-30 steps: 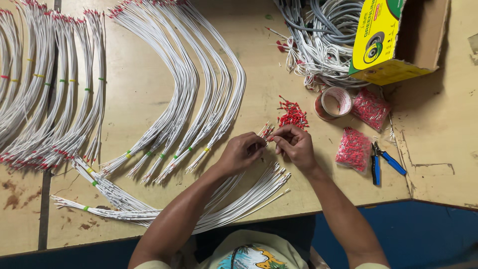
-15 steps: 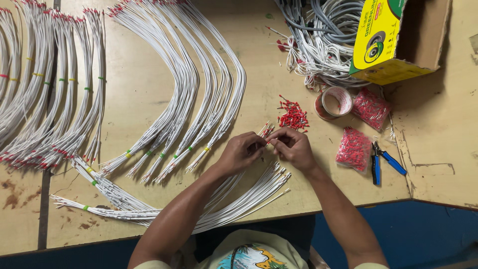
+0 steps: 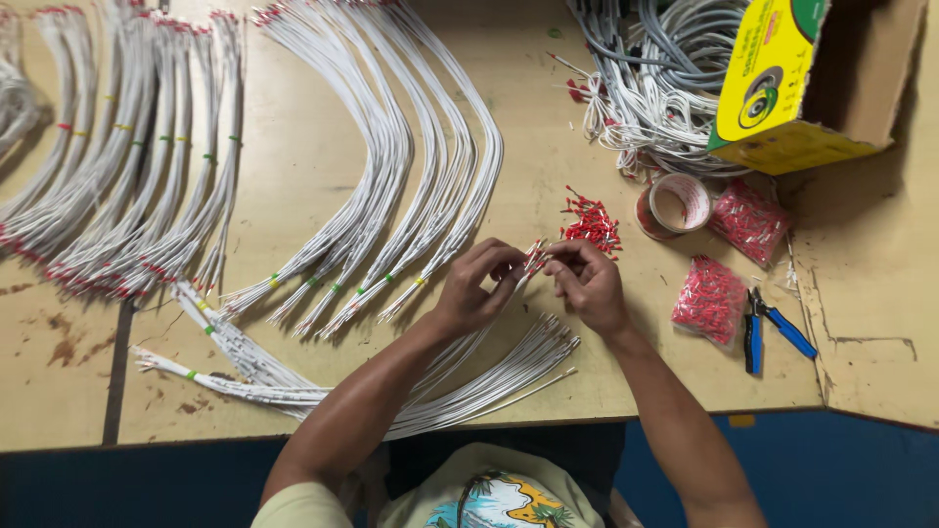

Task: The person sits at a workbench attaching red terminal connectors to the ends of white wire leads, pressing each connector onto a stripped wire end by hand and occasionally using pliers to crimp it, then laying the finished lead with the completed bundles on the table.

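The left hand (image 3: 477, 288) is closed in a pinch around a small cluster of white wire ends (image 3: 533, 259), while the right hand (image 3: 585, 279) has thumb and forefinger nipped together at the very tip of that cluster, just below the loose pile of red ferrules (image 3: 590, 221). To do this well, I would hold one bare end steady and square, keep the others tucked out of the way in the left pinch, and slide the sleeve straight on — no twisting, so no strand frays out. Whether a ferrule actually sits between the right fingertips is too small to tell. The loose bundle of white wires (image 3: 489, 376) runs from under the left forearm, away from the pile toward the desk (image 3: 548, 117) edge, partly hidden by the arm.
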The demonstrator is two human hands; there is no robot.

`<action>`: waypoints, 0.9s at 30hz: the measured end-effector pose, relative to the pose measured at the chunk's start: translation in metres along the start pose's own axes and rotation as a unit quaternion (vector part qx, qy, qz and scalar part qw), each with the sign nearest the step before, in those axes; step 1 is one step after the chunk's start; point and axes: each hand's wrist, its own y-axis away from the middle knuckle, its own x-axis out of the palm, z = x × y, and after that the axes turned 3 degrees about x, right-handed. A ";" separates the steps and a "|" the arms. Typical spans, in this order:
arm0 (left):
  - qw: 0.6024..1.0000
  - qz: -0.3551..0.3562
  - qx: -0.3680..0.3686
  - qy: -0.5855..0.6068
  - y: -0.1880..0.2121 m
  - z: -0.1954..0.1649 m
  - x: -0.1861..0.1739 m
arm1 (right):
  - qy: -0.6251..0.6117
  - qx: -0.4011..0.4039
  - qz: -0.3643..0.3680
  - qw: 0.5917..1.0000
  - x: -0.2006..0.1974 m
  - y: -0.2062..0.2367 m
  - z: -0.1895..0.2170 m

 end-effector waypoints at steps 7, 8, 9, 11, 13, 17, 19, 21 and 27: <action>0.996 0.056 0.040 -0.060 -0.020 -0.035 -0.024 | 0.160 -0.085 -0.049 0.982 -0.002 0.006 0.002; 0.995 0.082 0.011 -0.062 -0.020 -0.041 -0.029 | 0.179 -0.100 -0.052 0.977 -0.004 0.008 0.003; 0.992 0.107 -0.020 -0.065 -0.019 -0.048 -0.035 | 0.196 -0.115 -0.053 0.972 -0.005 0.010 0.003; 0.986 0.129 -0.022 -0.104 -0.013 -0.060 -0.048 | 0.234 -0.133 -0.059 0.961 -0.008 0.014 0.005; 0.982 0.126 -0.023 -0.136 -0.001 -0.070 -0.065 | 0.274 -0.162 -0.066 0.946 -0.010 0.018 0.008; 0.983 0.079 -0.053 -0.154 0.040 -0.083 -0.105 | 0.317 -0.194 -0.065 0.926 -0.011 0.030 0.015; 0.983 0.038 -0.084 -0.160 0.067 -0.089 -0.126 | 0.339 -0.192 -0.057 0.919 -0.010 0.035 0.017; 0.979 -0.021 -0.102 -0.177 0.095 -0.094 -0.149 | 0.351 -0.191 -0.044 0.915 -0.008 0.038 0.018; 0.880 -0.149 -0.257 -0.370 0.165 -0.116 -0.210 | 0.370 -0.205 -0.019 0.906 -0.008 0.041 0.013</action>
